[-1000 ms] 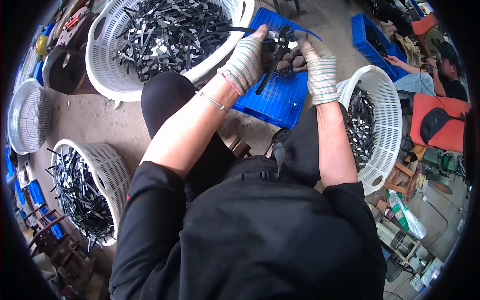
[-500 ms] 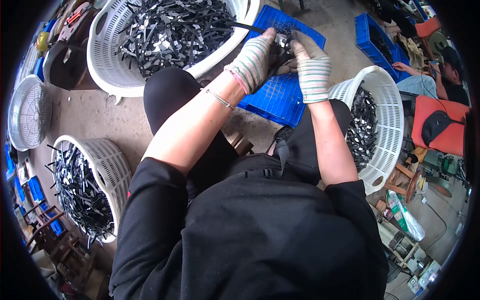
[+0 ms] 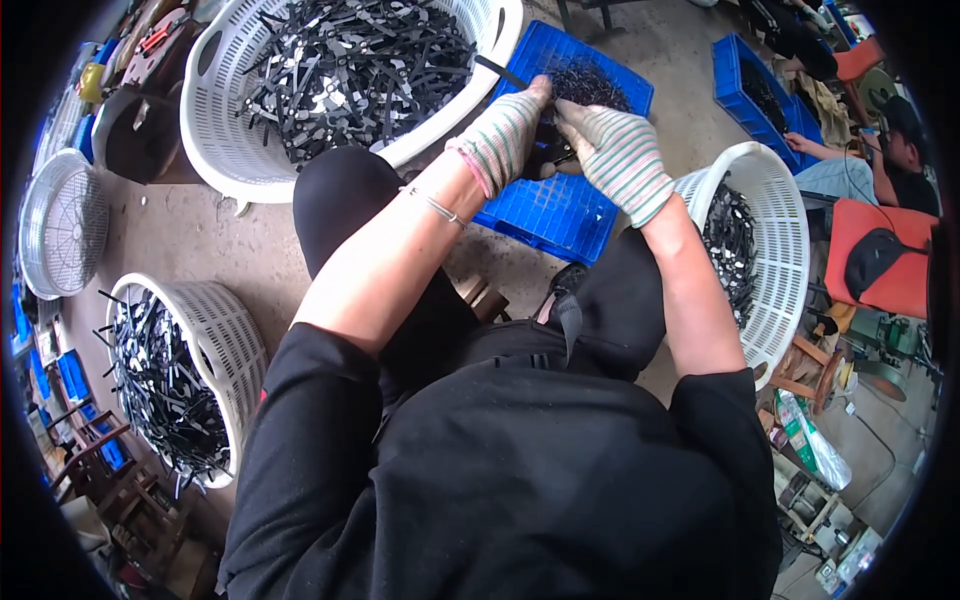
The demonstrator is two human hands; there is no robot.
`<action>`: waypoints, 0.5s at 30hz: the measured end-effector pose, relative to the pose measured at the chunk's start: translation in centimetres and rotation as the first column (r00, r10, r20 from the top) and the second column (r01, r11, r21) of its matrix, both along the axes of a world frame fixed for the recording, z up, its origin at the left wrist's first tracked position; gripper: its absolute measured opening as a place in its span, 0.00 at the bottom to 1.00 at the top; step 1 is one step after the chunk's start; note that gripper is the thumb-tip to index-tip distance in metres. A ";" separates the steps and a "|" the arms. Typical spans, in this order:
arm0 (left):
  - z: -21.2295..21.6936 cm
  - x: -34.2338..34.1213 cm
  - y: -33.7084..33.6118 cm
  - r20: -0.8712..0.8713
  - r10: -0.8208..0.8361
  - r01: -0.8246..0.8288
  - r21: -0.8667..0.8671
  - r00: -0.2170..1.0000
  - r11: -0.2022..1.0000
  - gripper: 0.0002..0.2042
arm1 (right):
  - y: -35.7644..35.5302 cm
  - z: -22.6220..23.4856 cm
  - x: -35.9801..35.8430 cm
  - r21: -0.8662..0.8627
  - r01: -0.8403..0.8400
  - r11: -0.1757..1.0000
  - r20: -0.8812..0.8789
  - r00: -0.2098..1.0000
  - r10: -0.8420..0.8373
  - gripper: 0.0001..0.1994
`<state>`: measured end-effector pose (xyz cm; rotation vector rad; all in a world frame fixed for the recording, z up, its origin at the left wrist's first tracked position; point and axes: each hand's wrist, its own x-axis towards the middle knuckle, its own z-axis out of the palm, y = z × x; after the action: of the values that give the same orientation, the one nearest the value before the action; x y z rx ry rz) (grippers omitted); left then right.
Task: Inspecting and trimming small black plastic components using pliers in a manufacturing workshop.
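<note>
Both my hands wear striped knit gloves and work close together above a blue plastic crate (image 3: 575, 215). My left hand (image 3: 508, 135) is closed around dark flat pieces, and one narrow black strip (image 3: 500, 70) sticks out past its thumb to the upper left. My right hand (image 3: 618, 155) is beside it, fingers bent inward toward the same dark pieces; what it grips is mostly hidden by the gloves. Small dark scraps (image 3: 590, 85) lie on the far part of the crate, just beyond my fingertips.
A large white basket (image 3: 225, 120) of black and silver strips stands at the upper left. Another white basket (image 3: 225, 325) is at lower left, a third (image 3: 775, 250) at right. Beyond it are a red chair (image 3: 880, 225) and a seated person (image 3: 850, 170) by another blue crate (image 3: 735, 85).
My right hand has turned and shifted slightly down, its thumb now closer to the left hand's thumb. The black strip tilts more steeply. The scraps on the crate show more.
</note>
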<state>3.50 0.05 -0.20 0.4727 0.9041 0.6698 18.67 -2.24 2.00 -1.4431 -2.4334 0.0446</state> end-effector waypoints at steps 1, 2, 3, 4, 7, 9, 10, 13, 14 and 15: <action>0.2 0.0 -0.1 -0.001 -0.007 0.007 0.009 1.000 1.000 0.17 | 0.1 0.1 0.2 -0.023 -0.012 1.000 0.026 1.000 0.012 0.11; 0.2 0.0 -0.1 -0.002 -0.009 0.009 0.007 1.000 1.000 0.17 | 0.2 0.2 0.2 -0.045 -0.023 0.999 0.051 0.998 0.025 0.11; 0.1 -0.2 -0.1 -0.030 -0.037 0.037 0.007 0.999 0.999 0.20 | 0.1 0.8 -0.3 -0.079 0.011 0.997 0.159 0.987 0.002 0.12; 0.1 -0.4 -0.1 -0.058 -0.065 0.066 0.007 0.996 0.998 0.22 | 0.2 1.0 -0.6 -0.072 0.004 0.997 0.153 0.988 0.007 0.10; -1.0 -0.6 0.2 -0.067 -0.004 0.010 0.092 0.998 0.996 0.21 | 0.6 1.0 -1.3 -0.195 0.025 0.980 0.047 0.999 -0.016 0.10; -1.0 -0.7 -0.1 -0.059 0.002 0.003 0.084 0.998 0.996 0.21 | 0.8 1.0 -1.7 -0.224 0.037 0.974 0.140 0.990 -0.006 0.11; -0.6 -0.6 -0.2 -0.046 0.005 -0.001 0.083 0.999 0.997 0.21 | 1.3 0.2 -1.0 -0.220 0.038 0.975 0.140 0.990 -0.007 0.11; -0.5 -0.3 -0.4 0.012 0.094 -0.095 0.012 0.995 0.995 0.15 | 1.7 -0.6 -1.0 -0.377 0.093 0.922 0.099 0.993 -0.060 0.13; -0.8 -0.4 0.1 -0.020 0.130 -0.128 0.080 0.991 0.988 0.14 | 1.4 1.6 -2.0 -0.317 0.156 0.936 0.167 0.980 -0.106 0.14; -1.1 -0.6 1.3 0.040 0.130 -0.131 0.039 0.991 0.991 0.15 | 0.5 4.4 -2.8 -0.245 0.224 0.943 0.234 0.958 -0.167 0.15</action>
<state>2.85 1.31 -1.28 0.4390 0.8930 0.8155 15.89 -1.73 6.40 -1.8943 -2.5096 0.1952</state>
